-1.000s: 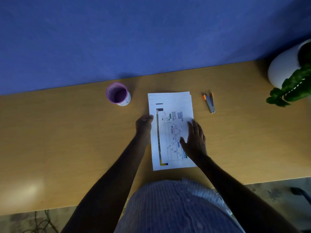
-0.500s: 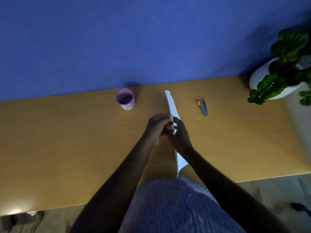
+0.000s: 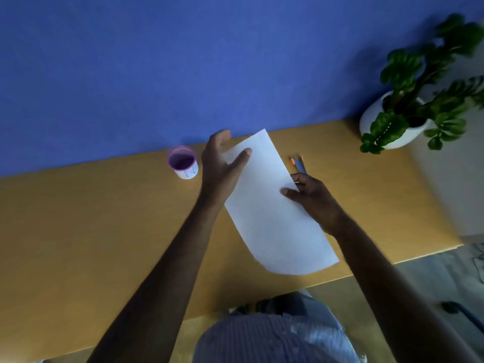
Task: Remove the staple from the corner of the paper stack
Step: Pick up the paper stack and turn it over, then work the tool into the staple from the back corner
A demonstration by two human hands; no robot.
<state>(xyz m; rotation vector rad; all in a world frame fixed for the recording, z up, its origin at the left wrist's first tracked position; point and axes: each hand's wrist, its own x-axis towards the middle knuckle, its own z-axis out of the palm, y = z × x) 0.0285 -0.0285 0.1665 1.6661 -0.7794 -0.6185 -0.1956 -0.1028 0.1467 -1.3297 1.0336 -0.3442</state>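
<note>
The left hand (image 3: 222, 166) has its thumb on top of the white paper stack (image 3: 272, 210) near the far corner, and its other fingers (image 3: 221, 137) go behind the paper, so it is holding that end. The right hand (image 3: 311, 200) pinches the right edge of the paper stack, thumb on top and the other fingers tucked under. Both hands hold the stack up off the wooden desk (image 3: 91, 218). The stack is tilted, with its far corner pointing toward the back edge of the desk and its near end curving down toward the front edge. The side facing up is blank white. The staple is too small to see.

Just past the right hand, a small grey metal tool with orange tips (image 3: 298, 163) lies flat on the desk, and the hand hides part of it. To the left of the left hand, near the back edge of the desk, stands a small white cup with a purple rim (image 3: 183, 162). It sits upright and is close to the hand but not touching it. At the back right corner of the desk is a round white pot with a green leafy plant (image 3: 403, 113). A blue wall (image 3: 183, 61) stands behind the back edge. At the front edge, the person's striped blue shirt (image 3: 275, 339) shows.
</note>
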